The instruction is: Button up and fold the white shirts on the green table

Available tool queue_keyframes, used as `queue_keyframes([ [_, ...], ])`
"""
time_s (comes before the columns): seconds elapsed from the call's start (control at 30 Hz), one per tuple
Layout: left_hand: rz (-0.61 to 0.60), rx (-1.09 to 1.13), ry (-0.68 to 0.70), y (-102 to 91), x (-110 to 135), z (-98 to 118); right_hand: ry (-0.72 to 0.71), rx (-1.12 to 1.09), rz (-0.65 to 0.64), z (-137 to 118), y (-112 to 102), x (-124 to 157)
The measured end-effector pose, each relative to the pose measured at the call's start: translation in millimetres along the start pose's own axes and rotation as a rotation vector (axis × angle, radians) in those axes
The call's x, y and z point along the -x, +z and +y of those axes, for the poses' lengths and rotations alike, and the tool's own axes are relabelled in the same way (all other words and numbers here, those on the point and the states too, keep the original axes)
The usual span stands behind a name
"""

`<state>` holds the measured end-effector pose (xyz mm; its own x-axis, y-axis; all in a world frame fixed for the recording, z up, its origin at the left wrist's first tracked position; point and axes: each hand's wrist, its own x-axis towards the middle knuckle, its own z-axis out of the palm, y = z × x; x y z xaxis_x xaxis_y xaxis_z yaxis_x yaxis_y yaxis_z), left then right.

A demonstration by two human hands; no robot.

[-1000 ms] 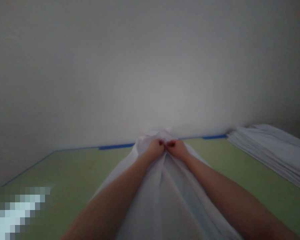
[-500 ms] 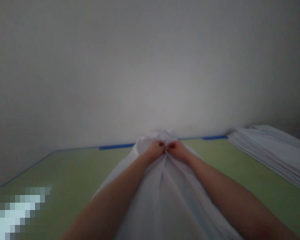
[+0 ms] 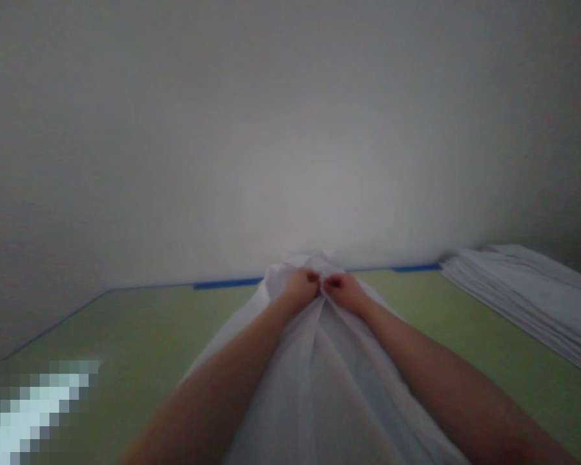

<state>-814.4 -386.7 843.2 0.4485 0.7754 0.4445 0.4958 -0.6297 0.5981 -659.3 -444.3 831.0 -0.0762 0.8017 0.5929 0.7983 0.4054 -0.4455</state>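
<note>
Pale wall [image 3: 290, 129] behind a green bench [image 3: 140, 329]. Down its middle, white cloth [image 3: 329, 387], bunched at the far edge. At far right, stack of white sheets [image 3: 527, 297]. There, left grip [image 3: 301, 289] and right grip [image 3: 345, 289] close together, both pinching its gathered end.

Pixelated block [image 3: 33, 410] at lower left hides what lies there; white cloth [image 3: 319, 387] and stack of white sheets [image 3: 527, 303] cut off by frame edges; fingertips buried in folds.
</note>
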Motion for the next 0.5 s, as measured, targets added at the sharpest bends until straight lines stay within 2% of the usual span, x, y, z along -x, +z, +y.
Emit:
queue_keyframes([
  [0.33,0.040,-0.025,-0.013,-3.1,3,11,-0.033,0.053,0.084,-9,-3,3],
  [0.5,0.045,-0.011,-0.017,-2.8,1,10,-0.095,0.035,0.007,-7,-6,2],
])
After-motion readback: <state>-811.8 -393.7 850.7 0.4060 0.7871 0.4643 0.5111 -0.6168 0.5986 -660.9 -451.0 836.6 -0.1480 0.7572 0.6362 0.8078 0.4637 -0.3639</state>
